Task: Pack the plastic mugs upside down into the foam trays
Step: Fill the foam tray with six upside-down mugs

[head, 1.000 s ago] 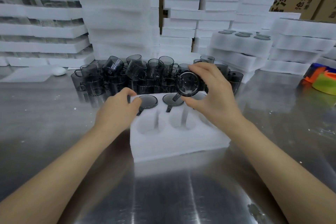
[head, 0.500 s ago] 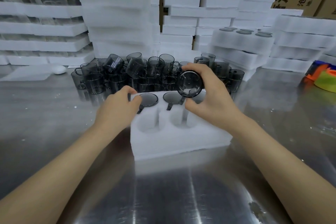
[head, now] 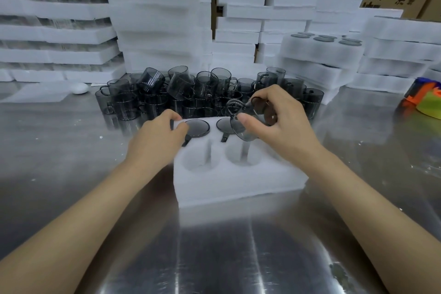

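Right hand [head: 281, 124], fingers grasping the mug [head: 238, 130], has tipped it, seemingly mouth-down; left hand [head: 155, 141] still pinches the foam tray [head: 238, 184].

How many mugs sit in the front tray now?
2: the back-left mug and the back-middle mug, both upside down. The right hand, holding a third mug, hides the back-right pocket.

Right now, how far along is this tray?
Two mugs sit upside down in the back row of the tray. The right hand holds a third mug tilted above the next slot; the left hand holds the tray's corner. At least two front holes are empty, and a pile of mugs waits behind.
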